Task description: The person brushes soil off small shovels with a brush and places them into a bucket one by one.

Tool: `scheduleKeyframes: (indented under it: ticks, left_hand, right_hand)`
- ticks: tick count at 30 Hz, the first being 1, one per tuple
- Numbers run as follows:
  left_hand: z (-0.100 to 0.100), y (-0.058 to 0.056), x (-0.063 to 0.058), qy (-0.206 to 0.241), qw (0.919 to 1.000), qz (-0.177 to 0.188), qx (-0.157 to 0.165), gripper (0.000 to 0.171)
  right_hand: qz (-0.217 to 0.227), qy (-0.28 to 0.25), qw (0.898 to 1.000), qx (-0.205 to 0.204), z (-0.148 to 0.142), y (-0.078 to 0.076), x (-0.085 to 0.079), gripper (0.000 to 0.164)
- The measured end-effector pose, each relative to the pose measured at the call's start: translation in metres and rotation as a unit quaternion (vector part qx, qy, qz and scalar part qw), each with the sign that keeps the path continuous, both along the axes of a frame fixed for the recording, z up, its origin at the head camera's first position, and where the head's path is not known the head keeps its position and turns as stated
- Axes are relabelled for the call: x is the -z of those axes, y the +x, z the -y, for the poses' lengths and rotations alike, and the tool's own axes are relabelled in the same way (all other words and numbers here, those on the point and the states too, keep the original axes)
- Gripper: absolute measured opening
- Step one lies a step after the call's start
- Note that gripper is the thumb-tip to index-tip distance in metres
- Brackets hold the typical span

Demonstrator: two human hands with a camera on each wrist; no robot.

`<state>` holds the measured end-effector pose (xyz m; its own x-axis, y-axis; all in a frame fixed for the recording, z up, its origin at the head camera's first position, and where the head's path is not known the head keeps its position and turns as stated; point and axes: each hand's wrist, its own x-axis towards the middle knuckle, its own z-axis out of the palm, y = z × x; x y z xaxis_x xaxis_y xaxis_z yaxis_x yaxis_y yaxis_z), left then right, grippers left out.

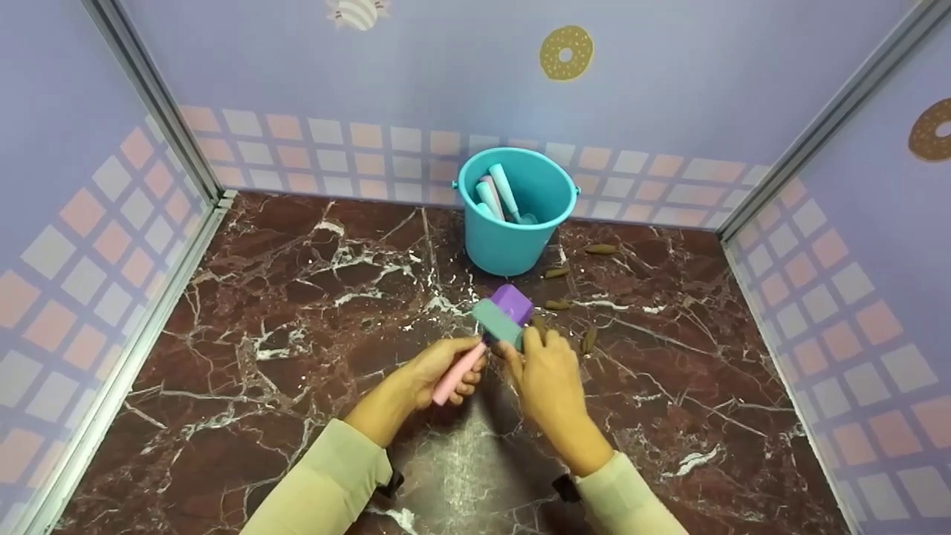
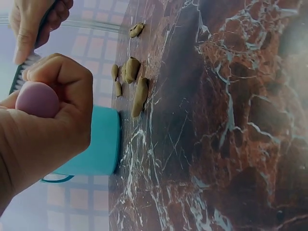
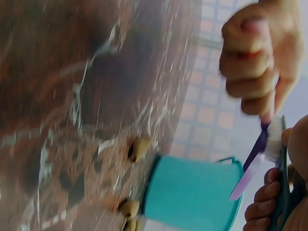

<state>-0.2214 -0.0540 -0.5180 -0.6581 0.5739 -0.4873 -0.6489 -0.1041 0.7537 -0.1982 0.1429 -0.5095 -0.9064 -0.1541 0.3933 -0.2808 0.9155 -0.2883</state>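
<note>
My left hand (image 1: pixel 446 371) grips the pink handle (image 1: pixel 458 375) of a small shovel with a purple blade (image 1: pixel 511 301). In my right hand (image 1: pixel 548 371) is a grey-green brush (image 1: pixel 498 324) with white bristles (image 3: pixel 275 139). Its bristles are against or very near the shovel near the base of the blade; exact contact is hard to tell. Both tools are held above the dark marbled floor, in front of a turquoise bucket (image 1: pixel 513 249). The left wrist view shows the pink handle's end (image 2: pixel 37 99) poking out of the left fist.
Several tools with pale blue and pink handles (image 1: pixel 504 192) stand inside the bucket. Several brown, elongated lumps (image 1: pixel 602 249) lie on the floor to the bucket's right and front. Lilac walls (image 1: pixel 416 67) with tile patterns enclose the floor at the back and both sides.
</note>
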Motion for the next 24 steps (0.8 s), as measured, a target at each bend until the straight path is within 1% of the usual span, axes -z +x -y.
scheduleKeyframes:
  ticks: [3,5,8,10,12,14,16,19,21,22,24]
  left_hand:
    - [0.003,0.001,0.002,0.007,0.9998,-0.003,0.017,0.041]
    - [0.004,0.003,0.003,0.010,0.9996,-0.007,0.025,0.040]
    - [0.004,0.005,0.004,0.010,0.9993,-0.011,0.033,0.039]
    - [0.004,0.005,0.004,0.011,0.9993,-0.012,0.033,0.040]
    - [0.004,0.006,0.005,0.011,0.9994,-0.013,0.030,0.041]
    - [0.005,0.005,0.006,0.011,0.9996,-0.011,0.024,0.042]
    - [0.005,0.005,0.006,0.009,0.9998,-0.009,0.016,0.043]
    - [0.005,0.004,0.005,0.006,0.9999,-0.007,0.009,0.042]
    - [0.005,0.004,0.005,0.004,0.9999,-0.011,0.011,0.041]
    - [0.006,0.004,0.005,0.004,0.9999,-0.013,0.011,0.041]
    - [0.006,0.004,0.006,0.004,0.9998,-0.013,0.013,0.041]
  right_hand:
    - [0.033,-0.019,0.999,0.028,-0.012,-0.011,-0.003,0.041]
    - [0.035,-0.033,0.998,0.042,-0.021,-0.019,-0.004,0.042]
    - [0.009,-0.046,0.997,0.056,-0.033,-0.028,-0.004,0.042]
    - [-0.010,-0.048,0.997,0.060,-0.036,-0.029,-0.004,0.042]
    - [-0.012,-0.051,0.997,0.061,-0.033,-0.026,-0.004,0.042]
    - [0.002,-0.052,0.997,0.049,-0.024,-0.016,-0.004,0.041]
    - [0.012,-0.047,0.999,0.021,-0.013,-0.004,-0.003,0.041]
    - [0.003,-0.034,0.999,-0.020,-0.001,0.011,0.002,0.041]
    - [-0.007,-0.027,0.999,-0.030,0.001,0.012,0.004,0.041]
    - [-0.011,-0.026,0.999,-0.026,0.000,0.011,0.004,0.041]
    - [0.000,-0.030,1.000,-0.007,-0.006,0.004,0.003,0.040]
